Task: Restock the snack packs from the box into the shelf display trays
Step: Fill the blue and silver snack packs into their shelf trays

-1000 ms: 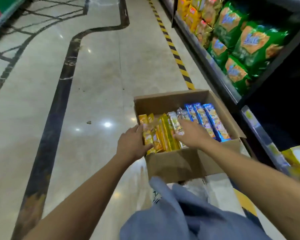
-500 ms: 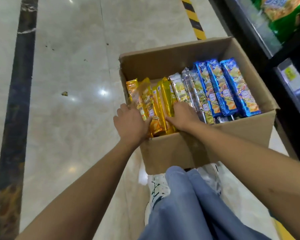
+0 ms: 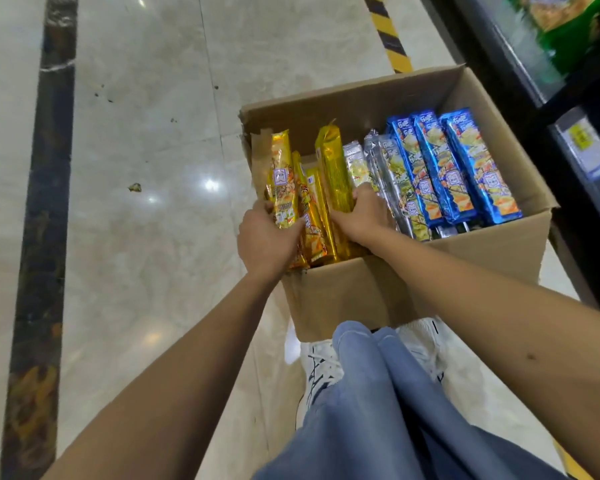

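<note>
left hand (image 3: 265,237) fingers curled round yellow packs (image 3: 284,181) in box (image 3: 361,292); right hand (image 3: 362,216) fingers clasp gold pack (image 3: 333,168).

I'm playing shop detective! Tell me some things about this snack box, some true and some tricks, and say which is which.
1. The left hand and right hand both hold yellow packs. True.
2. The blue packs are at the left side of the box. False: they are at its right side.
3. The box stands on a table. False: it stands on the floor.
4. The silver packs sit between the yellow and blue ones. True.
</note>
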Demonstrator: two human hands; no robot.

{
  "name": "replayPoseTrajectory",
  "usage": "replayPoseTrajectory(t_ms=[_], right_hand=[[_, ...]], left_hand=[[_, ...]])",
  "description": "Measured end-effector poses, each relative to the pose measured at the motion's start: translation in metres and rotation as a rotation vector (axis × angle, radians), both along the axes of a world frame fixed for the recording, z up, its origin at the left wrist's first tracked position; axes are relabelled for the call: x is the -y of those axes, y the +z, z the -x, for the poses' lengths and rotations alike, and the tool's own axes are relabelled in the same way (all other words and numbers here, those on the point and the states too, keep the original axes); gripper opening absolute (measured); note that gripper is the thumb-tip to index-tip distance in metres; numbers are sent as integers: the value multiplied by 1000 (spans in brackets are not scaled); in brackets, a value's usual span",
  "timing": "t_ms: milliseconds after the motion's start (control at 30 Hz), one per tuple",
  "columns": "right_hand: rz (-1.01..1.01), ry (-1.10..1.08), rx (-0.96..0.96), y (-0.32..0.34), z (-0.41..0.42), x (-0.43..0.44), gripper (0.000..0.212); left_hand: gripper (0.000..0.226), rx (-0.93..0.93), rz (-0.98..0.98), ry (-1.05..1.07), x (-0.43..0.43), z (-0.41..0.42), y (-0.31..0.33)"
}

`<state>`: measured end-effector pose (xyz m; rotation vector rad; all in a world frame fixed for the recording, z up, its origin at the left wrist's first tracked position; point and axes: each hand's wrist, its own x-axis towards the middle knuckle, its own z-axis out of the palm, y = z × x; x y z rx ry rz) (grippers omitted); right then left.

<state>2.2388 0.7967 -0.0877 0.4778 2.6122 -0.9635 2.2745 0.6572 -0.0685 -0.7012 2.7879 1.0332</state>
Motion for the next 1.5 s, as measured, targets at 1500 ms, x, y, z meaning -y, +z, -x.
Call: replayPoseTrajectory(t_ms=[1500], right_hand=[[189, -664, -310, 233, -285, -383, 25]], left_hand=[[17, 185, -388, -1144, -377, -102, 218]])
